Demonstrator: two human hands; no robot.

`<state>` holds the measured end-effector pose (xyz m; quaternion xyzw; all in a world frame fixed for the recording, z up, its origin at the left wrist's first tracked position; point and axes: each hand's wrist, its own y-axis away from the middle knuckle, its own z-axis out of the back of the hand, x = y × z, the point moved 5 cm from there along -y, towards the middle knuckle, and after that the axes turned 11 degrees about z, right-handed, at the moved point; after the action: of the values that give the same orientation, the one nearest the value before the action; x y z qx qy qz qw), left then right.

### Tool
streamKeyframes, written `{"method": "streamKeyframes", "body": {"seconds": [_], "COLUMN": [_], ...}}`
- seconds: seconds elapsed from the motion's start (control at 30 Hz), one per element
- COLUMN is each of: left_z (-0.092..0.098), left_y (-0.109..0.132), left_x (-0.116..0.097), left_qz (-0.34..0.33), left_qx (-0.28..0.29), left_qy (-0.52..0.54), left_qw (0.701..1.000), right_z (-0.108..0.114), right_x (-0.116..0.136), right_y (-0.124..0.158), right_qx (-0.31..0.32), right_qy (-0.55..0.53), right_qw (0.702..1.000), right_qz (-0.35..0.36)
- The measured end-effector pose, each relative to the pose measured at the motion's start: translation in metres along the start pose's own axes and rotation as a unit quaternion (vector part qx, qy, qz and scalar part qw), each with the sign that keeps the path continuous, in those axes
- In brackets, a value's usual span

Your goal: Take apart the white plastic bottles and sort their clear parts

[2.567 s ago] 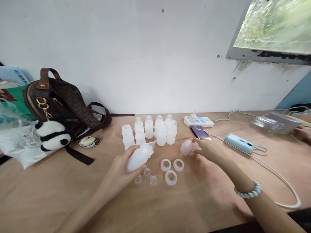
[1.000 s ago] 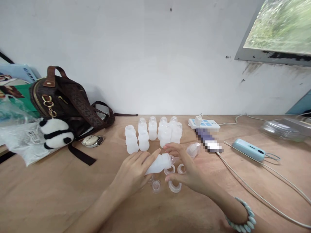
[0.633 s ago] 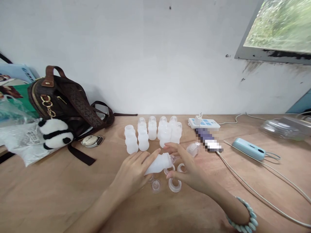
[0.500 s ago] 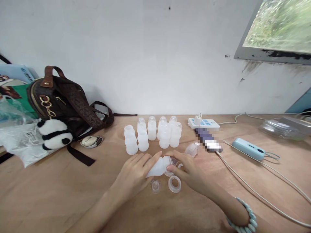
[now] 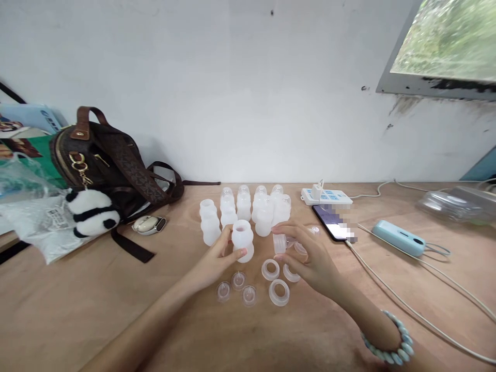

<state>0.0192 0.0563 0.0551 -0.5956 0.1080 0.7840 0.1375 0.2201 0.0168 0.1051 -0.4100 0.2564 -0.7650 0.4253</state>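
Observation:
My left hand [image 5: 219, 261] is closed round a frosted white baby bottle [image 5: 243, 247], held upright with its mouth uncovered. Between the thumb and fingers of my right hand [image 5: 310, 256] is a clear bottle cap [image 5: 279, 243] with a ribbed collar, tipped sideways and apart from the bottle. Below the bottle, three clear silicone nipples [image 5: 223, 292] lie on the table. Three translucent screw rings [image 5: 279, 303] are under my right hand, one partly hidden by it. Clear domed covers [image 5: 315, 230] sit behind that hand, mostly hidden.
Several frosted bottles [image 5: 264, 222] stand at the back, most topped with clear domes. A bottle without a cover [image 5: 210, 227] is at their left. Right: power strip [image 5: 337, 197], phone [image 5: 329, 223], blue power bank [image 5: 399, 238] and cables. Left: backpack [image 5: 116, 160], panda plush [image 5: 93, 213], mouse [image 5: 145, 223].
The top has come away from the bottle in my right hand's grip. My left hand has turned the bottle upright. More nipples and rings are now uncovered.

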Motion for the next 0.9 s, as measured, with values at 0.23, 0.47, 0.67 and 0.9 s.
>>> {"method": "streamKeyframes", "body": {"seconds": [0.23, 0.47, 0.67, 0.9], "left_z": [-0.004, 0.032, 0.013, -0.003], "left_y": [-0.012, 0.023, 0.012, -0.031], "left_x": [0.032, 0.024, 0.022, 0.035], "left_qz": [0.042, 0.070, 0.055, 0.055], "left_qx": [0.000, -0.039, 0.096, 0.066], "left_qy": [-0.052, -0.063, 0.027, 0.049], "left_qw": [0.998, 0.995, 0.993, 0.995], "right_z": [-0.002, -0.003, -0.002, 0.001], "right_x": [-0.003, 0.000, 0.000, -0.003], "right_y": [0.002, 0.001, 0.001, 0.001], "right_qx": [0.018, 0.031, 0.027, 0.019], "right_qy": [-0.001, -0.012, -0.006, -0.015], "right_qw": [1.000, 0.999, 0.999, 0.999], "right_qz": [-0.020, -0.037, -0.028, -0.033]}}
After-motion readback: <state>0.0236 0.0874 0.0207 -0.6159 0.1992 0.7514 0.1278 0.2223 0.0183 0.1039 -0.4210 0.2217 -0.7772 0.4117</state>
